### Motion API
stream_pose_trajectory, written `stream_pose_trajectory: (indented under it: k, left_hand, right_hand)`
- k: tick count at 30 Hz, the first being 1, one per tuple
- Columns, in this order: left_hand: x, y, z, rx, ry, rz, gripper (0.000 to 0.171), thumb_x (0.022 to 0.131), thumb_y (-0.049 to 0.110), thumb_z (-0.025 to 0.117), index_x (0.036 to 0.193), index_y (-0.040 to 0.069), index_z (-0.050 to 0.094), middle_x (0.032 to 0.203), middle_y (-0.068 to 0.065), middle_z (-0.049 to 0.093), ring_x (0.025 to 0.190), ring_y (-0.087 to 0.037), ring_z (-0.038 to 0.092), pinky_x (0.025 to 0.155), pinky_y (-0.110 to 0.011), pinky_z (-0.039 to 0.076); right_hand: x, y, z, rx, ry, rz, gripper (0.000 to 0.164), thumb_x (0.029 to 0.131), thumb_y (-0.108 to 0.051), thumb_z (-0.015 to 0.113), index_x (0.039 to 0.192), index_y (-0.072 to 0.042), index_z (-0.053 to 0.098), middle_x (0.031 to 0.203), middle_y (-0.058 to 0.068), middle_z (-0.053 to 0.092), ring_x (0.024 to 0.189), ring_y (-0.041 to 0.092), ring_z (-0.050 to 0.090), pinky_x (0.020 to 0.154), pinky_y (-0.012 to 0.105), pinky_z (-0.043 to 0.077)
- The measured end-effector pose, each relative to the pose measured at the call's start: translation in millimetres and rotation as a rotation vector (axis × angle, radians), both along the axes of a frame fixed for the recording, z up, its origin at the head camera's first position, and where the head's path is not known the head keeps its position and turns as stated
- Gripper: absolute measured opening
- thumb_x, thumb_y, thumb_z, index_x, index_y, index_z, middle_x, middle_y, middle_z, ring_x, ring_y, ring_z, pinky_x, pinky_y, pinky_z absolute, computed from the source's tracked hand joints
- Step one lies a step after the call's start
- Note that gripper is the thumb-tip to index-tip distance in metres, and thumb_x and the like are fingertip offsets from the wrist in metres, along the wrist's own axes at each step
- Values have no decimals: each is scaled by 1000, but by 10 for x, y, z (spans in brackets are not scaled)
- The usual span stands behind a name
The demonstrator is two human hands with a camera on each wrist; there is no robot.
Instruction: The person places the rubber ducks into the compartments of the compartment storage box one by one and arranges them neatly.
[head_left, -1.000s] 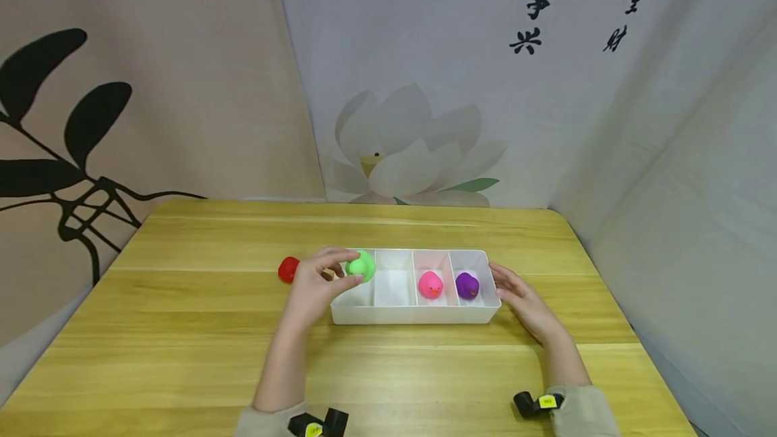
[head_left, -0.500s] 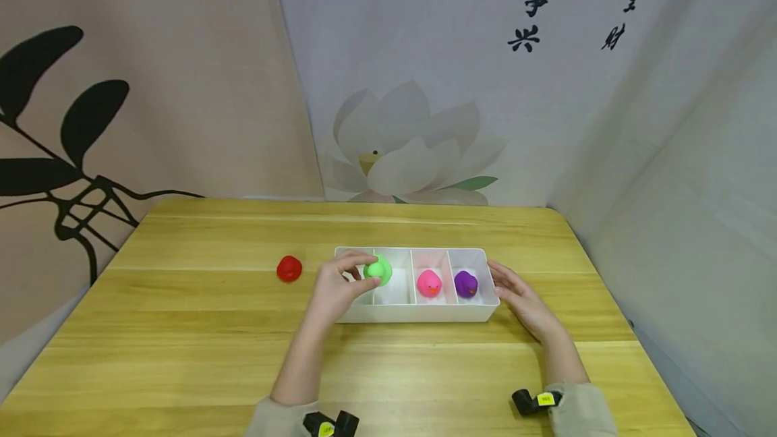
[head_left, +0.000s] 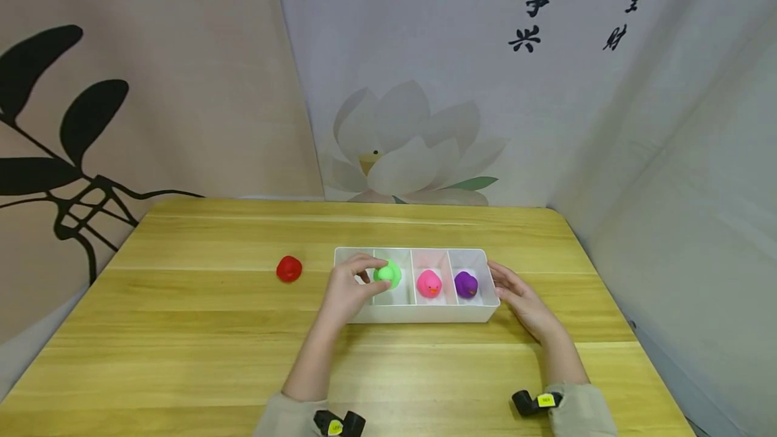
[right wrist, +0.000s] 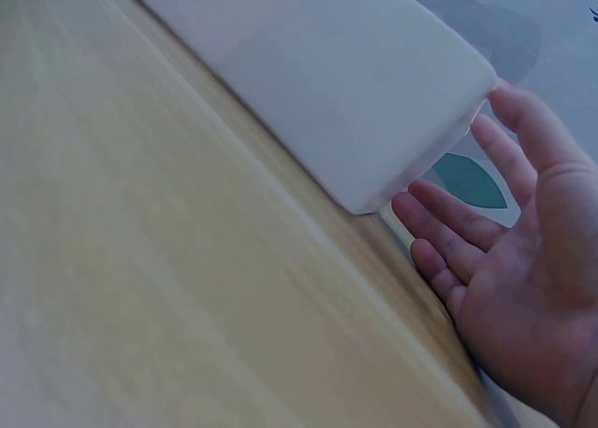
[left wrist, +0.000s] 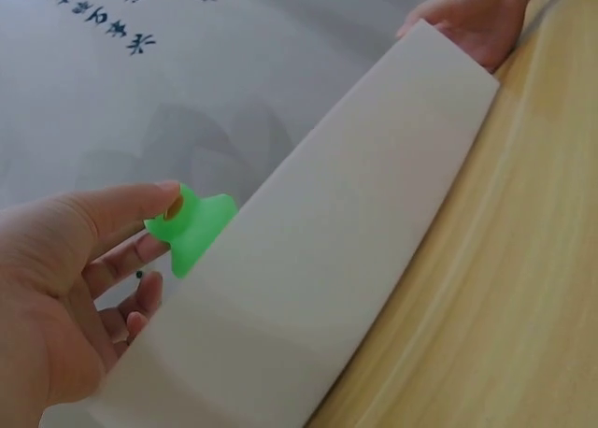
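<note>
My left hand (head_left: 349, 292) pinches a green rubber duck (head_left: 387, 275) between thumb and fingers, over the second compartment from the left of a white divided box (head_left: 419, 314). In the left wrist view the green duck (left wrist: 194, 227) shows above the box's long side wall (left wrist: 308, 232). A pink rubber duck (head_left: 429, 284) sits in the third compartment and a purple one (head_left: 466, 284) in the rightmost. At the box's right end, my right hand (head_left: 527, 302) rests with relaxed fingers. In the right wrist view its thumb (right wrist: 533, 120) lies at the box corner.
A small red toy (head_left: 289, 269) lies on the wooden table (head_left: 182, 329), left of the box. Behind the table's far edge hangs a printed cloth backdrop (head_left: 413, 140). Each wrist wears a small black camera (head_left: 535, 403).
My left hand has carried the green duck rightward, from the leftmost compartment to over the second. The red toy, partly covered before, now shows fully. My right hand stays at the box's end.
</note>
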State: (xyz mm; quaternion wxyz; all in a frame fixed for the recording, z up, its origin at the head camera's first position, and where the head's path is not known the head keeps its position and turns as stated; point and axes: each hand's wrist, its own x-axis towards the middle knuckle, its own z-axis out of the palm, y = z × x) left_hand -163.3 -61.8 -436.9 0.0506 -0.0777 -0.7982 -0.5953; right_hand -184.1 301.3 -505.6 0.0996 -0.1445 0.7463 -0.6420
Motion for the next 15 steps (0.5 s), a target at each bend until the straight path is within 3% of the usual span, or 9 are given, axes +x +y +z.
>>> stream_pose_trajectory:
  k: [7, 15]
  left_hand:
    - [-35, 41, -48, -32, -8, 3, 28, 71, 3, 83, 97, 11, 76, 98, 4, 66, 76, -22, 53, 58, -30, 48]
    - [-47, 65, -87, -131, 27, 12, 28, 69, 5, 85, 96, 9, 76, 101, -1, 68, 73, -19, 52, 64, -30, 47]
  right_hand:
    - [13, 8, 3, 10, -1, -3, 52, 101, -10, 48, 149, -2, 28, 147, 27, 31, 122, 6, 42, 96, 18, 34]
    - [20, -4, -4, 7, 1, -10, 53, 100, -11, 49, 148, -3, 29, 146, 27, 32, 122, 7, 43, 97, 20, 34]
